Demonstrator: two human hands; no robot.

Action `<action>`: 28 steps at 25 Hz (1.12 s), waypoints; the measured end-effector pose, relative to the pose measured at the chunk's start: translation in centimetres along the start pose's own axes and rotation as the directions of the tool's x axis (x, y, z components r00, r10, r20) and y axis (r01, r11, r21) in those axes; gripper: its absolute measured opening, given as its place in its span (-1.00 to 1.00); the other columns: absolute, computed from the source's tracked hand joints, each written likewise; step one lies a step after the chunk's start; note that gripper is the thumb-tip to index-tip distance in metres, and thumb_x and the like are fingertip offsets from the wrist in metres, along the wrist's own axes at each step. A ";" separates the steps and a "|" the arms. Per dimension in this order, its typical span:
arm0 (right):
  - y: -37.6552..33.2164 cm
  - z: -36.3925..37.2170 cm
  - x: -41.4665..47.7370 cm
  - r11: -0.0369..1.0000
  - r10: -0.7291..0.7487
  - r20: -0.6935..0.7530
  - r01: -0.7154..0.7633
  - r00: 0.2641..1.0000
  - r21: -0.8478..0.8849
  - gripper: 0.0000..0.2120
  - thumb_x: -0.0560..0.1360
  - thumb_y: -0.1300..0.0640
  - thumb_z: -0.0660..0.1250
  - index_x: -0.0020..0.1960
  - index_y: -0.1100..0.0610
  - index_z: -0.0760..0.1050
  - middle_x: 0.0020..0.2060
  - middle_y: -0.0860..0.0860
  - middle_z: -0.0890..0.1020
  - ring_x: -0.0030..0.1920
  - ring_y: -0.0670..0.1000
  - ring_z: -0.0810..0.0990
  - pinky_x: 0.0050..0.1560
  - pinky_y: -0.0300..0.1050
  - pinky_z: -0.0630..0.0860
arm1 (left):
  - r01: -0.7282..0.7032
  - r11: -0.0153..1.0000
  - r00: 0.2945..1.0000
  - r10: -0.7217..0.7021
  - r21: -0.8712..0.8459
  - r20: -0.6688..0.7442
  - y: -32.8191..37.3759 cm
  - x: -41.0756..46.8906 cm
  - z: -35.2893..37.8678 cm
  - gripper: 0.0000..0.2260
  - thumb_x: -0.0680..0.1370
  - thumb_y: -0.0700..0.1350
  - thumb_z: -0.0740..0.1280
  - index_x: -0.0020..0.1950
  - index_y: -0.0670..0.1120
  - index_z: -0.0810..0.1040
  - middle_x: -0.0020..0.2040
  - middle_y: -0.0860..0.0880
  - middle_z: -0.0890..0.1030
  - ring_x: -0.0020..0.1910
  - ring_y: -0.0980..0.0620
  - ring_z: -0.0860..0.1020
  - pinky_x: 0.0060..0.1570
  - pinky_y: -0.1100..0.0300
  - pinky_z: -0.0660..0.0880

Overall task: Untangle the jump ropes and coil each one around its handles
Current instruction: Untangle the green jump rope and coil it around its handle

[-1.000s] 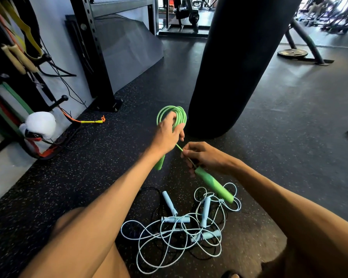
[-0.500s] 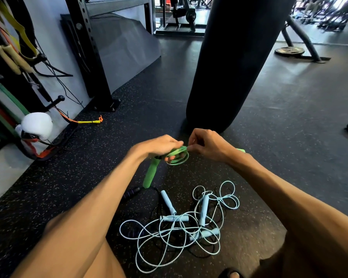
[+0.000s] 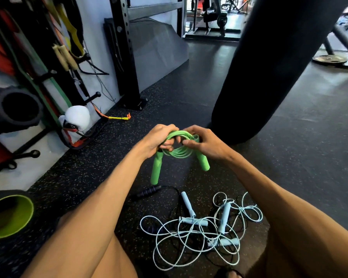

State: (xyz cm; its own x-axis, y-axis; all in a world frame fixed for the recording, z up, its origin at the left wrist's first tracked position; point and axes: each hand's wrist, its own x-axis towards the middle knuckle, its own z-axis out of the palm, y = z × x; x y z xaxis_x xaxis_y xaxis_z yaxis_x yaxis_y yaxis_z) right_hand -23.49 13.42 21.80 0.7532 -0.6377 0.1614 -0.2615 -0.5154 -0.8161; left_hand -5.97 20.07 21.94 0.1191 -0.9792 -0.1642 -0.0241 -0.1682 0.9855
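I hold a green jump rope (image 3: 177,152) above the floor, its cord gathered in a small coil. My left hand (image 3: 159,140) grips the coil's left side and my right hand (image 3: 204,144) grips its right side. Both green handles hang down, one (image 3: 156,170) under the left hand, one (image 3: 203,163) under the right. On the floor below lies a tangle of pale blue jump ropes (image 3: 199,227) with several blue handles. A black rope's dark handle (image 3: 149,191) lies at the tangle's upper left, its cord running under the blue cords.
A black punching bag (image 3: 269,67) hangs just beyond my hands. A black rack post (image 3: 127,57) stands at the back left. The left wall holds resistance bands, with a white boxing glove (image 3: 76,118) below them. A lime-green cup-shaped object (image 3: 8,216) sits at the left edge. My knees frame the tangle.
Both hands have come together on the green coil, and the camera has tilted down. The second green handle, held out to the right a second ago, now hangs beside the first.
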 end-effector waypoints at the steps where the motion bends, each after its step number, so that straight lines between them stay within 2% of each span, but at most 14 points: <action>1: -0.2 0.7 0.8 1.000 -0.013 -0.017 0.013 1.000 0.016 -0.80 0.53 0.19 0.41 0.14 0.17 0.55 -0.09 -0.05 0.63 -0.17 -0.26 0.57 -0.08 -0.36 0.50 | -0.001 0.999 1.000 0.000 -0.033 -0.026 0.0 -0.2 -0.8 -0.64 0.63 -0.10 0.18 -0.28 -0.24 0.54 -0.59 -0.02 0.26 -0.63 0.07 0.20 -0.46 0.20 0.32; 4: -0.8 3.2 3.5 0.995 -0.033 -0.106 0.043 0.994 0.094 -0.84 0.54 0.20 0.40 0.08 0.24 0.57 -0.13 -0.01 0.62 -0.20 -0.25 0.54 -0.11 -0.37 0.48 | -0.025 0.990 0.992 0.008 -0.137 -0.126 0.0 -0.3 -3.3 -0.71 0.65 -0.08 0.21 -0.17 -0.24 0.50 -0.55 -0.02 0.31 -0.56 0.04 0.32 -0.45 0.22 0.37; 6: -1.0 5.1 5.7 0.991 -0.033 -0.121 0.048 0.992 0.123 -0.85 0.54 0.21 0.39 0.07 0.27 0.57 -0.18 -0.02 0.61 -0.27 -0.28 0.52 -0.17 -0.41 0.45 | -0.039 0.989 0.979 0.009 -0.144 -0.201 -0.5 -0.4 -5.4 -0.72 0.63 -0.01 0.26 -0.14 -0.19 0.49 -0.51 -0.02 0.35 -0.49 0.02 0.39 -0.39 0.19 0.34; 10: -0.1 9.5 9.6 0.986 0.004 -0.053 0.005 0.999 0.169 -0.88 0.55 0.24 0.34 0.08 0.22 0.56 -0.21 -0.01 0.61 -0.25 -0.18 0.55 -0.19 -0.29 0.50 | -0.022 0.993 0.953 -0.014 -0.114 -0.303 -2.7 -1.5 -10.0 -0.76 0.58 0.06 0.34 -0.07 -0.11 0.54 -0.39 -0.02 0.46 -0.34 -0.01 0.53 -0.34 0.15 0.41; 13: 0.2 13.1 12.2 0.980 -0.003 0.010 0.001 1.000 0.197 -0.89 0.55 0.26 0.35 0.07 0.22 0.54 -0.24 -0.03 0.59 -0.28 -0.15 0.53 -0.22 -0.29 0.47 | -0.003 0.992 0.922 -0.044 -0.122 -0.384 -4.4 -2.9 -12.9 -0.77 0.57 -0.08 0.38 0.16 -0.16 0.53 -0.28 -0.06 0.54 -0.29 -0.02 0.59 -0.30 0.17 0.52; 17: -0.5 20.3 16.5 0.968 -0.029 0.093 0.005 0.995 0.250 -0.79 0.53 0.25 0.39 0.12 0.25 0.43 -0.18 -0.03 0.55 -0.27 -0.18 0.53 -0.22 -0.34 0.47 | 0.039 0.993 0.788 -0.097 -0.108 -0.608 -6.9 -5.2 -17.9 -0.75 0.59 -0.24 0.31 0.27 -0.19 0.47 -0.25 -0.05 0.60 -0.36 0.08 0.59 -0.43 0.28 0.48; 19: -1.1 24.1 19.3 0.956 -0.063 0.157 0.014 0.986 0.293 -0.77 0.53 0.26 0.39 0.11 0.25 0.38 -0.21 -0.05 0.53 -0.30 -0.27 0.54 -0.23 -0.40 0.43 | 0.044 0.991 0.699 -0.122 -0.128 -0.704 -8.0 -6.1 -21.0 -0.82 0.60 -0.22 0.31 0.19 -0.13 0.52 -0.27 -0.02 0.62 -0.37 0.10 0.57 -0.38 0.28 0.46; 20: -1.5 25.8 20.8 0.951 -0.080 0.171 0.023 0.982 0.309 -0.77 0.52 0.26 0.39 0.09 0.23 0.38 -0.20 -0.04 0.53 -0.27 -0.27 0.54 -0.18 -0.36 0.44 | 0.051 0.990 0.663 -0.130 -0.128 -0.737 -8.4 -6.4 -22.5 -0.88 0.60 -0.19 0.32 0.13 -0.08 0.55 -0.26 -0.01 0.64 -0.35 0.10 0.56 -0.31 0.23 0.45; 22: -2.3 29.1 23.3 0.939 -0.116 0.180 0.048 0.977 0.341 -0.79 0.50 0.22 0.43 0.05 0.19 0.42 -0.12 0.03 0.56 -0.13 -0.11 0.54 -0.05 -0.19 0.46 | 0.068 0.990 0.597 -0.141 -0.125 -0.790 -9.1 -7.2 -25.6 -0.93 0.58 -0.13 0.35 0.03 0.00 0.59 -0.20 0.00 0.65 -0.28 0.09 0.58 -0.17 0.14 0.45; 26: -3.4 36.1 26.7 0.919 -0.188 0.211 0.096 0.959 0.382 -0.85 0.49 0.19 0.44 -0.02 0.16 0.48 -0.14 0.01 0.59 -0.12 -0.02 0.56 -0.05 -0.24 0.48 | 0.093 0.986 0.418 -0.163 -0.137 -0.893 -11.5 -8.8 -30.8 -0.92 0.56 -0.10 0.38 0.05 0.01 0.61 -0.16 -0.01 0.66 -0.20 0.04 0.60 -0.01 0.03 0.47; 28: -3.4 39.6 27.7 0.901 -0.189 0.212 0.084 0.959 0.425 -0.85 0.47 0.14 0.45 -0.03 0.14 0.52 -0.17 0.05 0.66 -0.15 0.08 0.66 -0.03 -0.03 0.59 | 0.096 0.983 0.344 -0.181 -0.158 -0.921 -13.1 -9.4 -32.8 -0.84 0.57 -0.11 0.37 0.14 -0.03 0.60 -0.14 -0.02 0.68 -0.20 0.03 0.61 -0.04 0.04 0.48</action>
State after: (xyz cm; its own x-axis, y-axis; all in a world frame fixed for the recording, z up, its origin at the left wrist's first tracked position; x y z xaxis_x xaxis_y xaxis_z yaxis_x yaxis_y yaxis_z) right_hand 22.16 20.14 7.04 0.8995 -0.3927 0.1916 0.0843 -0.2743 -0.9579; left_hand 25.75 35.16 12.03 0.9598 -0.2023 -0.1948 0.1441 -0.2410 0.9598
